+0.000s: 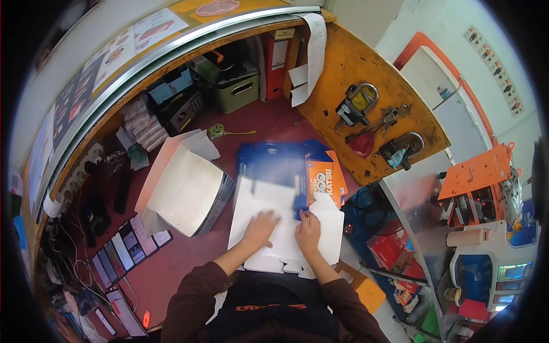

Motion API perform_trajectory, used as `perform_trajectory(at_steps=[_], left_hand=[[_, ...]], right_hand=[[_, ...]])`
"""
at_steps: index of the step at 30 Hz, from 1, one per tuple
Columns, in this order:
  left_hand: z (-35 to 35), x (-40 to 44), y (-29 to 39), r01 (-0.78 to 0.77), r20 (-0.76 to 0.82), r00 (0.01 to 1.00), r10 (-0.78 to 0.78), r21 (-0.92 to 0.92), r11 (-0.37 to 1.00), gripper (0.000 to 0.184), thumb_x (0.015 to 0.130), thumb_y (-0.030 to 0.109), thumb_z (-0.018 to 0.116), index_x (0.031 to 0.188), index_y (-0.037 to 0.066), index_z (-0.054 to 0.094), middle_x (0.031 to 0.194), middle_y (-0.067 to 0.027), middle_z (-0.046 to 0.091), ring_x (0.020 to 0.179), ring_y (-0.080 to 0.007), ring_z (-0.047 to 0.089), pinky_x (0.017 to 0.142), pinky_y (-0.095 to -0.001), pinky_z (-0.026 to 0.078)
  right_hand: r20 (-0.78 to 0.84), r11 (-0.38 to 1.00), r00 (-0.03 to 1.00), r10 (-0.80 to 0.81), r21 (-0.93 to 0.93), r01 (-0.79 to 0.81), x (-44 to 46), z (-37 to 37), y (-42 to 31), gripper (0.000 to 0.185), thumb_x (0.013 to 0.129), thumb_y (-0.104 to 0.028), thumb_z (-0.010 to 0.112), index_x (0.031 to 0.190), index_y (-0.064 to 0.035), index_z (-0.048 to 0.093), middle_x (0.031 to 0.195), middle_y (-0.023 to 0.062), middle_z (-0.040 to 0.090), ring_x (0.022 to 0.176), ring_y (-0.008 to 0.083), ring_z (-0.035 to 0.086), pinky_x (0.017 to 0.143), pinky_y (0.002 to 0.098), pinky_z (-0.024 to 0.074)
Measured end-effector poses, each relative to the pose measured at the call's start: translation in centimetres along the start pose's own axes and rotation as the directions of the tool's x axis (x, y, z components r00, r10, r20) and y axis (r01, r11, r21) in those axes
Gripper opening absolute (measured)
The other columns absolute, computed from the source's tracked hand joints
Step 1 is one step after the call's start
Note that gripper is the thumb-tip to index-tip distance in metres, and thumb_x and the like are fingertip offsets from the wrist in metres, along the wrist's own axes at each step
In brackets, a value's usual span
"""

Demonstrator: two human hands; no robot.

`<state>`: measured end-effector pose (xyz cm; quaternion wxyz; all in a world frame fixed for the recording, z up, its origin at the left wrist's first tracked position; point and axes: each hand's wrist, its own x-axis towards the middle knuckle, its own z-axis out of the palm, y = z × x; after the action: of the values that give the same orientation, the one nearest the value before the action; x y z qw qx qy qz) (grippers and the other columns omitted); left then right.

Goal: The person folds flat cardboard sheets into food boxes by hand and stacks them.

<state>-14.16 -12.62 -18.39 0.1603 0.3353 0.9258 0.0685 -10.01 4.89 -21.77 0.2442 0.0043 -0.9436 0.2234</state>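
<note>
1. Cardboard (243, 206), white side up and spread flat, is set out at the near edge of the red surface (171, 260), presumably for easy reach.
2. The left hand (262, 228) is laid open on it, palm down, apparently so that sliding is prevented.
3. The right hand (307, 230) is held half-curled beside a flap (327, 204); whether anything is pinched cannot be told.
4. Blue printed sheets (251, 155) and an orange printed sheet (317, 174) are seen just beyond, partly blurred.
5. White-lined boxes (191, 191) are stacked to the left, seemingly nested, perhaps to save room.
6. Farther back, a tape measure (217, 131) is placed; phones (122, 250) are lined up at the left, probably so that their screens can be watched.
</note>
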Motion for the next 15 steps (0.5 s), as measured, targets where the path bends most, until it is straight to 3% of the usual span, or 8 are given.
perform_trajectory(at_steps=[5,12,15], left_hand=[[-0.3,-0.1,0.0,-0.015,0.03,0.999,0.015,0.01,1.0,0.097,0.047,0.034,0.082,0.13,0.012,0.037,0.13,-0.0134,0.033,0.116,-0.0315,0.036,0.087,-0.0445,0.045],[0.0,-0.4,-0.2,-0.038,0.01,0.999,0.038,0.021,0.999,0.098,0.048,0.034,0.082,0.131,0.013,0.035,0.131,-0.014,0.032,0.118,-0.0329,0.036,0.087,-0.0446,0.044],[-0.2,-0.8,-0.3,-0.046,0.008,0.999,0.046,0.001,0.999,0.097,0.049,0.035,0.081,0.131,0.012,0.035,0.131,-0.0147,0.032,0.119,-0.0337,0.036,0.091,-0.0446,0.042]], right_hand=[[0.064,0.999,0.998,-0.002,-0.037,0.004,-2.0,0.1,-0.9,0.047,0.063,0.005,0.054,0.109,0.0037,0.053,0.102,0.016,0.051,0.098,0.0322,0.051,0.083,0.0396,0.0418],[0.117,0.998,0.993,-0.028,-0.049,0.034,-0.5,-1.2,-0.7,0.043,0.064,0.0,0.056,0.106,0.0035,0.054,0.1,0.0146,0.051,0.097,0.0296,0.05,0.083,0.0403,0.0397],[0.134,1.0,0.991,0.026,-0.014,-0.024,2.1,-1.7,-0.5,0.038,0.067,-0.007,0.059,0.103,0.0,0.055,0.096,0.0133,0.051,0.095,0.0285,0.05,0.081,0.0413,0.0376]])
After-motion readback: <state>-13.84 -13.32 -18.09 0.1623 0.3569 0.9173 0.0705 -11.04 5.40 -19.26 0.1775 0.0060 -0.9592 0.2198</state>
